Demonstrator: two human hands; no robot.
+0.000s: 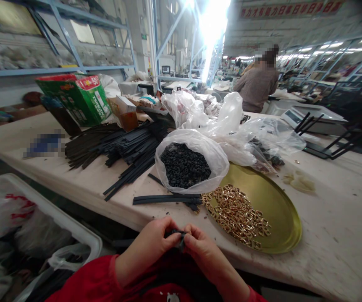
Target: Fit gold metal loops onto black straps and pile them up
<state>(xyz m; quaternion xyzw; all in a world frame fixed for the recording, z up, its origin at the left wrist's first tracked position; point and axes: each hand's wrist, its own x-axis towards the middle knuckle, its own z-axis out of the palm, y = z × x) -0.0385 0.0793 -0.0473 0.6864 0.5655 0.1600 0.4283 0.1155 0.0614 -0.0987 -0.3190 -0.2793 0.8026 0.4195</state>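
Close to my body, at the table's front edge, my left hand and my right hand meet, both with fingers closed on a black strap. Its tail sticks out to the left behind my left wrist; the part between my fingertips is mostly hidden. Just beyond lie finished-looking black straps with gold fittings at one end. Gold buckles are heaped on a round gold tray to the right. Small black loops fill an open white plastic bag.
Piles of black straps cover the table's left middle. Behind them stand a green box and clear plastic bags. A white bin with plastic bags is at lower left. A scale and a person are farther back.
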